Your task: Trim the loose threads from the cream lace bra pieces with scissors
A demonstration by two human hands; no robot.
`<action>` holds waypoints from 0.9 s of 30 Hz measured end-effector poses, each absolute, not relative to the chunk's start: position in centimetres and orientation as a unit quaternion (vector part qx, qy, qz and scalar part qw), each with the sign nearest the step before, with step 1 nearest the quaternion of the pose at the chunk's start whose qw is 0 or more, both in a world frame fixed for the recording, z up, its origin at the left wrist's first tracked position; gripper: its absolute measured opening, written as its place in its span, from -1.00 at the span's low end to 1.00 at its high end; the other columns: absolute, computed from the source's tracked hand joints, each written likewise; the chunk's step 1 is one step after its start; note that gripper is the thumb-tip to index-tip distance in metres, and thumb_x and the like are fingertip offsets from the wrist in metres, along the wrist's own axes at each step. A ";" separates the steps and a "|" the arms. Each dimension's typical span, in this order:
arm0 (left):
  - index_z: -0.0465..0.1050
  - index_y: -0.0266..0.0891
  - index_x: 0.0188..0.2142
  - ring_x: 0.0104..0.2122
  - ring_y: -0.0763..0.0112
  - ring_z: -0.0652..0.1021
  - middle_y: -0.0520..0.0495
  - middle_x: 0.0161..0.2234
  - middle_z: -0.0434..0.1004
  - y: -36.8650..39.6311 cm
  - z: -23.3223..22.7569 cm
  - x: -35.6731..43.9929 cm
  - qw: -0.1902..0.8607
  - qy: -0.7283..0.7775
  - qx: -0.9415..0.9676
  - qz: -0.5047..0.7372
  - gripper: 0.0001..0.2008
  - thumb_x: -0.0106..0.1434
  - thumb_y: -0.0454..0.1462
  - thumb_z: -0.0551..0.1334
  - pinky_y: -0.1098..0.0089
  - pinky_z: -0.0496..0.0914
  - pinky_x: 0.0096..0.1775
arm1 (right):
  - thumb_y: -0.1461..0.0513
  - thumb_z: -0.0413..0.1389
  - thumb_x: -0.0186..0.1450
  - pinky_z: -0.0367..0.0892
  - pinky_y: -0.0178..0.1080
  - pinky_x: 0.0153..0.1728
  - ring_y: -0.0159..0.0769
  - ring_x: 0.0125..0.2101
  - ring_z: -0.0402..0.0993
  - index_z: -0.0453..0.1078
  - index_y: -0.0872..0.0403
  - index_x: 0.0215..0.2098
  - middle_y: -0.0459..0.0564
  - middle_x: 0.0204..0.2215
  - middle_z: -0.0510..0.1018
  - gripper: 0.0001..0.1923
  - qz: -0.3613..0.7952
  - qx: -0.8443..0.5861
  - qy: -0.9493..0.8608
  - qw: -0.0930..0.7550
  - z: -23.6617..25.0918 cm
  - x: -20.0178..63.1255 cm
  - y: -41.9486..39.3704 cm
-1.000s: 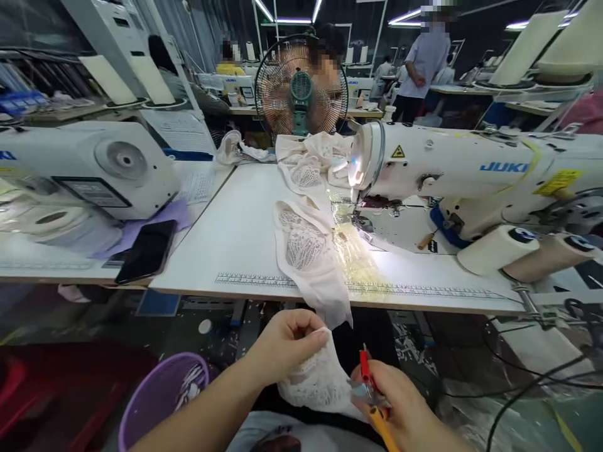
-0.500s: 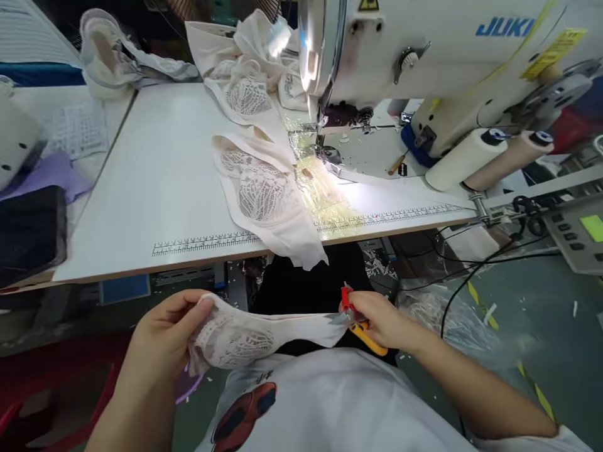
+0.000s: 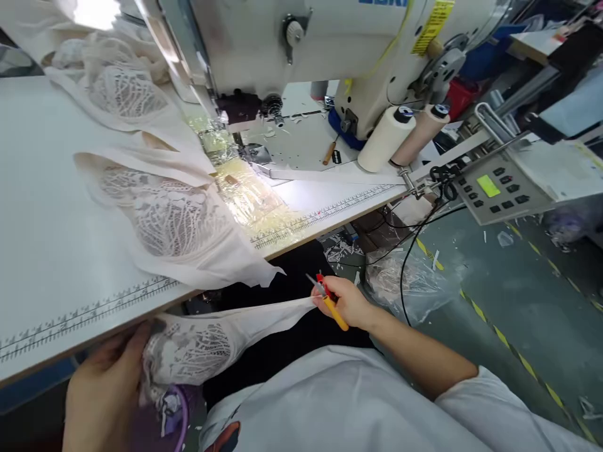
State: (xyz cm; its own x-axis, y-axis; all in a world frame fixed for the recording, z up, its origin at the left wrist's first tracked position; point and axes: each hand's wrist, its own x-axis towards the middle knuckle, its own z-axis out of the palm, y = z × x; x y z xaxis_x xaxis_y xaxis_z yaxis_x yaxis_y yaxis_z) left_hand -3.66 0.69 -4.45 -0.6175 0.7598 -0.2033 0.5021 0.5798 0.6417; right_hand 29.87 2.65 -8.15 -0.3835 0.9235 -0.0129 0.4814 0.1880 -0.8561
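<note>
My left hand [image 3: 106, 383] is closed on the left end of a white lace bra piece [image 3: 200, 351], below the table's front edge. The piece stretches across my lap to my right hand [image 3: 351, 304]. There, closed fingers hold thread snips [image 3: 333, 311] with red and yellow handles, the blades pointing up and left. The tip of the fabric meets the right fingers beside the snips; whether they pinch it is hard to make out. Another lace bra piece [image 3: 181, 216] lies on the table, one corner hanging over the front edge.
A sewing machine [image 3: 245, 44] stands over the table [image 3: 47, 251], with more lace pieces [image 3: 117, 88] to its left. Two thread cones [image 3: 386, 139], a control box [image 3: 504, 188] and a black cable [image 3: 407, 270] are at the right. A purple basket [image 3: 183, 414] sits below.
The view has swung to the right. My right hand's snips have tilted and come off the fabric's end, which they overlapped before. My left hand still grips the lace end.
</note>
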 end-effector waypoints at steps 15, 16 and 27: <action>0.49 -0.27 -0.37 -0.30 0.27 0.53 -0.17 -0.33 0.56 7.0 -3.5 10.5 0.382 0.311 0.868 0.053 -0.69 0.26 -0.30 -0.03 0.33 0.42 -0.21 | 0.23 -0.04 0.09 0.08 -0.29 -0.49 -0.37 -0.56 0.05 -0.08 0.01 -0.55 -0.15 -0.61 0.14 -0.78 0.358 -0.422 -0.788 0.269 -6.7 30.2 4.3; 0.46 -0.28 -0.41 -0.39 0.32 0.51 -0.14 -0.39 0.54 7.6 -3.7 10.8 0.406 0.300 0.862 0.044 -0.71 0.25 -0.32 -0.03 0.38 0.40 -0.29 | 0.23 -0.03 0.08 0.08 -0.29 -0.50 -0.37 -0.56 0.05 -0.08 0.01 -0.55 -0.15 -0.61 0.14 -0.77 0.358 -0.425 -0.785 0.274 -6.7 30.2 4.3; 0.50 -0.25 -0.39 -0.49 0.43 0.50 0.00 -0.50 0.51 6.7 -4.1 9.6 0.365 0.379 0.836 0.155 -0.71 0.32 -0.24 0.03 0.48 0.34 -0.43 | 0.04 0.11 0.18 0.26 -0.33 -0.48 -0.40 -0.53 0.30 0.23 0.08 -0.41 -0.10 -0.49 0.41 -0.72 0.485 -0.493 -0.608 0.391 -6.7 29.2 4.0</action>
